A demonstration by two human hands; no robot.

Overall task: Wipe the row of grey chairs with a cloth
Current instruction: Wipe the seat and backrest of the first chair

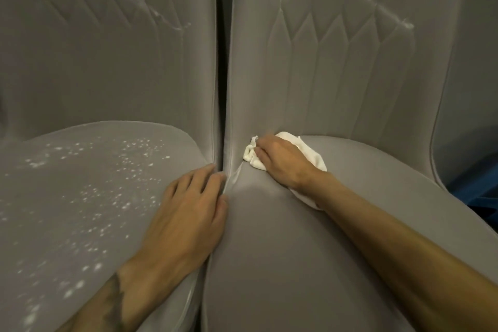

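Two grey padded chairs stand side by side, a narrow dark gap between them. My right hand (283,160) presses a white cloth (252,155) onto the right chair (310,250), at the back left corner where seat meets backrest. My left hand (186,213) lies flat, fingers apart, on the right edge of the left chair (80,210), its fingertips at the gap. White specks cover the left chair's seat. Both backrests carry stitched diamond quilting with pale streaks.
A third grey chair's edge (458,129) shows at the far right. Below it, something blue (474,194) is visible. The dark gap (221,89) runs up between the two backrests.
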